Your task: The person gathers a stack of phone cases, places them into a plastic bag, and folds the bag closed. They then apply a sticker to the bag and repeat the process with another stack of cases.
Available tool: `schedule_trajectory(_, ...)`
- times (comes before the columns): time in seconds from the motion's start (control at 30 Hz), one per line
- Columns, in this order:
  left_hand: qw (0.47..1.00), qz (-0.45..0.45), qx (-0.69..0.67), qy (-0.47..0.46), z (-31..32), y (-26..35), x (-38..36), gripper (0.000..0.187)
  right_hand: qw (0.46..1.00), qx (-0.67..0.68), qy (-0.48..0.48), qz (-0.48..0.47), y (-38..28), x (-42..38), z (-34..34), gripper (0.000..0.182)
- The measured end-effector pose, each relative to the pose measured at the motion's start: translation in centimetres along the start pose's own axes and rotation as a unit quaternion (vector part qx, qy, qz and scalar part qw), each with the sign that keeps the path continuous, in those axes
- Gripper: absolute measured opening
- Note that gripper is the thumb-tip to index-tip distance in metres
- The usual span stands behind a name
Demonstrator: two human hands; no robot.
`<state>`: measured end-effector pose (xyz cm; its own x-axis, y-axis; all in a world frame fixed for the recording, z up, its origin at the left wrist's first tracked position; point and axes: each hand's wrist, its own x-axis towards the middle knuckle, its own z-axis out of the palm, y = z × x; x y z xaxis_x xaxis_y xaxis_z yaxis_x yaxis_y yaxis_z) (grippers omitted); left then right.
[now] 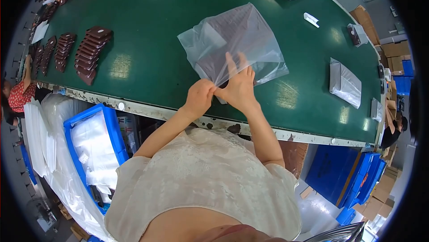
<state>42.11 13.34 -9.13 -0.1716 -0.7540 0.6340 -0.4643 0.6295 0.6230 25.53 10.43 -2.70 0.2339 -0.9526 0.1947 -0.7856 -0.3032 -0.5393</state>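
A clear plastic bag lies on the green tabletop in front of me, its opening edge toward my body. Through the film a greyish-brown area shows, but I cannot make out what it is. My left hand is closed in a pinch on the bag's near edge. Beside it, my right hand has its fingers stretched apart at the bag's mouth, the fingertips seen against the film. The right thumb reaches close to the left fingertips.
Stacked brown flat packs stand at the left. Wrapped packages lie at the right, near a small white piece. A blue crate with plastic sheets sits below the table edge. Other people work at both ends.
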Motion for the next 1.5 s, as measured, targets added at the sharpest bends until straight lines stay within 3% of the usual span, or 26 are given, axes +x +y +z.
schedule_trajectory(0.17,0.995,-0.074,0.067,0.021,-1.0,0.3,0.1,0.018,0.994,0.019,0.084,-0.071,0.2,-0.5,1.8,0.107)
schedule_trajectory(0.3,0.99,-0.091,0.107,-0.014,-1.5,-0.3,0.3,0.018,0.994,-0.101,0.028,0.008,-0.3,-4.0,-0.8,0.111)
schedule_trajectory(0.4,0.988,-0.108,0.101,-0.052,-1.3,-1.0,-0.7,0.017,0.991,0.082,0.066,0.079,2.1,-6.8,2.6,0.121)
schedule_trajectory(0.43,0.987,-0.11,0.09,-0.075,-1.2,-1.2,-0.9,0.016,0.991,0.081,0.064,0.083,2.0,-6.9,2.9,0.121)
schedule_trajectory(0.53,0.989,-0.09,0.067,-0.092,-1.1,-0.5,-0.4,0.014,0.975,0.115,0.19,-0.01,1.4,-3.8,4.6,0.128)
schedule_trajectory(0.67,0.991,-0.071,0.061,-0.098,-2.4,-0.2,-0.6,0.01,0.962,0.193,0.186,0.043,1.0,-1.7,6.9,0.131)
schedule_trajectory(0.83,0.986,-0.132,0.079,-0.065,-2.4,0.0,-0.4,0.007,0.965,0.116,0.234,-0.015,-0.1,-0.6,8.1,0.133)
schedule_trajectory(0.93,0.981,-0.16,0.083,-0.071,-3.2,0.0,-1.4,0.005,0.942,0.279,0.162,0.094,-0.7,0.0,8.7,0.137)
schedule_trajectory(1.03,0.978,-0.153,0.108,-0.095,-4.4,-1.3,-0.6,0.003,0.953,0.247,0.152,0.085,-0.5,0.1,9.3,0.139)
schedule_trajectory(1.17,0.958,-0.166,0.131,-0.192,-6.5,-0.4,-0.1,0.006,0.965,0.229,0.096,0.087,-0.4,0.0,9.4,0.141)
schedule_trajectory(1.27,0.851,-0.228,-0.04,-0.472,-10.9,0.5,5.5,0.013,0.971,0.213,0.08,0.075,-0.4,0.5,8.9,0.14)
schedule_trajectory(1.33,0.889,-0.306,-0.131,-0.313,-12.1,-1.9,8.8,0.019,0.979,0.182,0.076,0.056,-0.5,0.5,8.6,0.138)
schedule_trajectory(1.4,0.97,-0.217,0.073,-0.086,-10.6,-6.6,11.7,0.029,0.98,0.179,0.063,0.066,-0.4,0.4,8.5,0.137)
schedule_trajectory(1.47,0.978,-0.202,0.05,0.001,-6.6,-16.4,11.6,0.041,0.98,0.173,0.044,0.089,-0.2,0.3,8.5,0.135)
schedule_trajectory(1.5,0.978,-0.202,0.047,0.0,-6.4,-16.4,12.1,0.041,0.98,0.171,0.045,0.091,-0.2,0.2,8.4,0.135)
